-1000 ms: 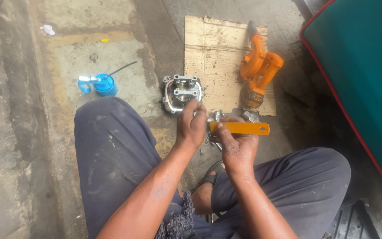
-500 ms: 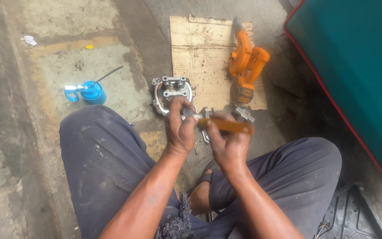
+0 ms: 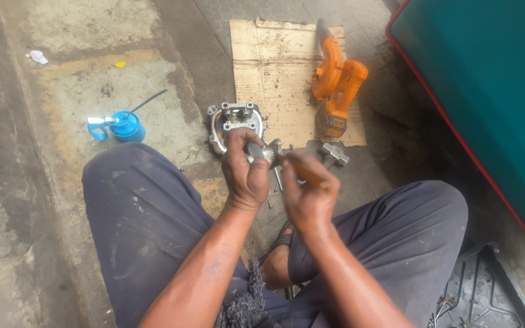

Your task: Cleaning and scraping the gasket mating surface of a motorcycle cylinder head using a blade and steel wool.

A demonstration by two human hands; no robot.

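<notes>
The person sits low on the concrete floor (image 3: 62,91), knees spread apart. The left hand (image 3: 245,170) is closed around a small grey metal part (image 3: 261,149), with the fingers curled and pressed together over it, held in the air between the knees. The right hand (image 3: 308,197) is just beside it, the fingers wrapped tight around the orange handle of a tool (image 3: 302,172) whose metal end touches the small part. What kind of tool it is, I cannot tell, because the hand covers most of it.

On the floor just beyond the hands lies a grey engine cylinder head (image 3: 233,121), at the near left corner of a flat piece of cardboard (image 3: 274,67). An orange cordless blower (image 3: 335,79) lies along the right edge of the cardboard. A small metal hammer head (image 3: 333,155) rests on the floor near the cardboard's near right corner. A blue oil can (image 3: 123,124) with a thin spout stands well apart to the left. A teal panel with red edge (image 3: 487,79) is on the right.
</notes>
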